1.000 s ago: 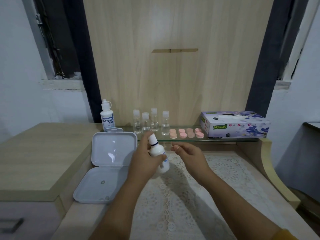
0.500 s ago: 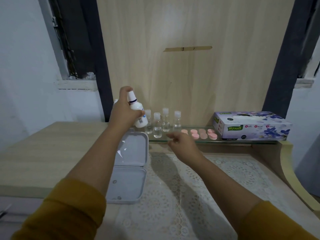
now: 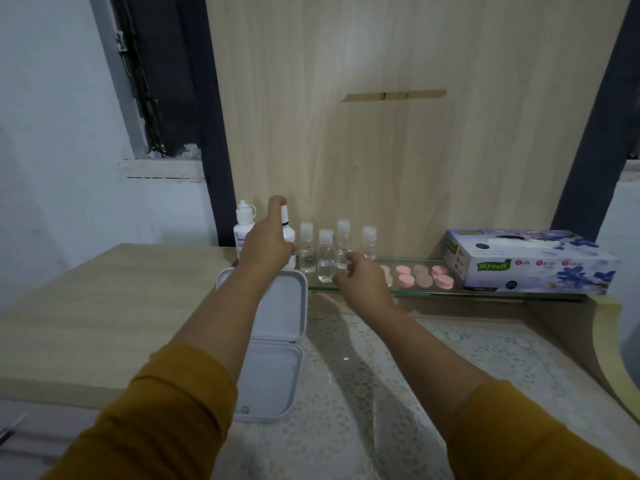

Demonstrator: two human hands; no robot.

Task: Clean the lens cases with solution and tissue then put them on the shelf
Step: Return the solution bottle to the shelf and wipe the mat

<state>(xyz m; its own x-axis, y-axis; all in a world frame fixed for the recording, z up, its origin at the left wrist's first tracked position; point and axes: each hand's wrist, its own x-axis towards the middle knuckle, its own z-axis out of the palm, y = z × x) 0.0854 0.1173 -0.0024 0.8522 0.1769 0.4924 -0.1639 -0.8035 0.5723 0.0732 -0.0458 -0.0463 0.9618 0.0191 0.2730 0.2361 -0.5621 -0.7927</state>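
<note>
My left hand [image 3: 268,242] grips a small white solution bottle [image 3: 288,233] and holds it upright at the left end of the glass shelf [image 3: 491,293], beside a larger white solution bottle [image 3: 243,228]. My right hand [image 3: 363,278] hovers over the shelf's front edge with fingers loosely curled and holds nothing. It is near several clear small bottles [image 3: 325,251] and partly covers the row of pink lens cases [image 3: 420,275]. A tissue box [image 3: 526,259] lies at the shelf's right end.
An open white plastic case [image 3: 273,348] lies on the lace-covered table below my left arm. A raised wooden counter [image 3: 104,299] extends to the left. A wooden panel backs the shelf. A curved wooden edge [image 3: 616,344] bounds the table on the right.
My left hand has lifted the small bottle from above the table up to the shelf's left end and lowered it there. My right hand has moved forward to the shelf edge by the clear bottles.
</note>
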